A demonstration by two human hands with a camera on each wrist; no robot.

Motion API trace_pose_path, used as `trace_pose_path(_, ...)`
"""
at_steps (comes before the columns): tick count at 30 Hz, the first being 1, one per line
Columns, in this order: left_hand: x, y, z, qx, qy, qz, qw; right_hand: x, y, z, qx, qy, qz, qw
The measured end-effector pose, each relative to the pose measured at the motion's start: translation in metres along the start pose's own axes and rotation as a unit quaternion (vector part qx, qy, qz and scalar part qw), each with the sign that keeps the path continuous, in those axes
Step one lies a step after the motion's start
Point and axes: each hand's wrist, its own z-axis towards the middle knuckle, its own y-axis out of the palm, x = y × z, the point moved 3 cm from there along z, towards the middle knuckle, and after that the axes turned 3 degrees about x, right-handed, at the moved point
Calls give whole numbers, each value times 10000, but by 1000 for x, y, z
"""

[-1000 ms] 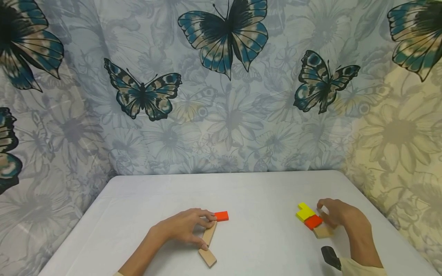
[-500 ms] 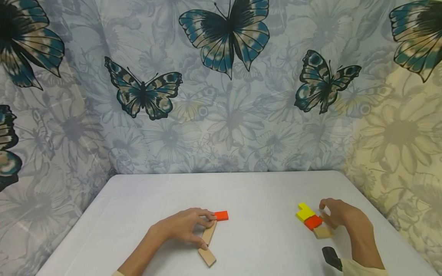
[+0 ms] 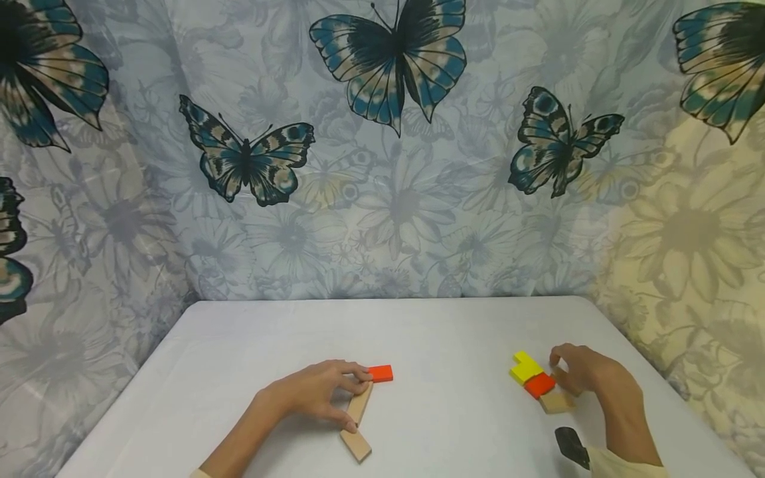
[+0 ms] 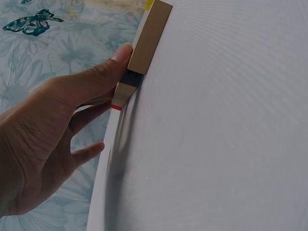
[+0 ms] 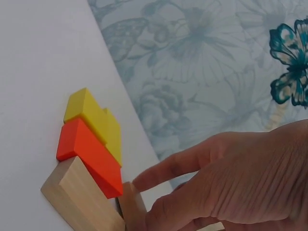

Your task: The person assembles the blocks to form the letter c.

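Note:
My left hand spans a long wooden block, thumb at its near end and fingers at its far end. A red block lies by the fingertips. Another wooden block angles off below the thumb; the left wrist view shows the thumb right beside this wooden block. My right hand pinches a wooden block, partly hidden, between index finger and thumb. Beside it a second wooden block, a red block and a stepped yellow block lie in a row.
A white table carries both groups of blocks, set well apart. Behind and at the sides hangs a cloth printed with butterflies and flowers. A dark object sits at the right sleeve.

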Motion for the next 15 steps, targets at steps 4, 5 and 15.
trace_pose_path(4, 1, -1, 0, -13, -33, -11, 10000, 1, -3, -2, 133, -107, 56, 9998)
trace_pose_path(5, 1, -1, 0, -8, -23, -3, 10000, 1, -4, -2, 169, -136, 60, 9997)
trace_pose_path(15, 2, -1, -3, 63, -1, -49, 10000, -13, -28, 0, 1217, -751, -265, 9894)
